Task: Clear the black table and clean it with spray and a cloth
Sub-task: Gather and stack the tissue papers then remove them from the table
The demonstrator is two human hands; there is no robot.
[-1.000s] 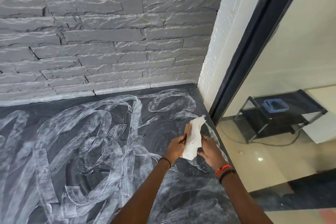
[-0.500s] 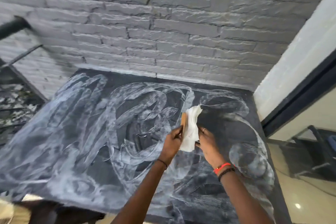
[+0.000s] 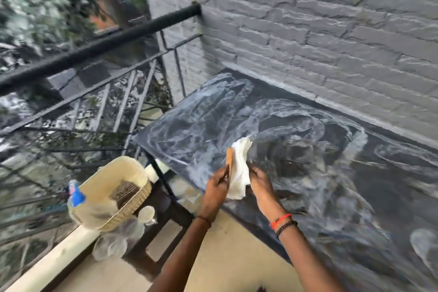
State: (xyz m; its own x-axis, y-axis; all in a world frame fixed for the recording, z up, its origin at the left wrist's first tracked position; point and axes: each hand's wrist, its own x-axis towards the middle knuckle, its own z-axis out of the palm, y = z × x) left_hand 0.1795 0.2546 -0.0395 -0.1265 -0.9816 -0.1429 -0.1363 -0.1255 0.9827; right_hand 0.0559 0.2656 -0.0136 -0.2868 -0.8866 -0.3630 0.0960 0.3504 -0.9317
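Note:
The black table (image 3: 320, 149) stands against a grey brick wall, its top smeared all over with white swirling streaks. Above its near left part I hold a crumpled white cloth (image 3: 240, 168) upright between both hands. My left hand (image 3: 216, 186) pinches a thin tan flat piece (image 3: 229, 161) against the cloth's left side. My right hand (image 3: 259, 181), with a ring on one finger, grips the cloth from the right.
A woven beige basket (image 3: 113, 187) sits on a dark stool (image 3: 163, 216) left of the table, with a blue-labelled bottle (image 3: 75, 193) beside it and clear plastic items (image 3: 118, 237) below. A black metal railing (image 3: 94, 50) runs along the left, greenery beyond it.
The view has swung left, from the table's right end and doorway to its left end, the railing and the basket. Both hands still hold the cloth the same way.

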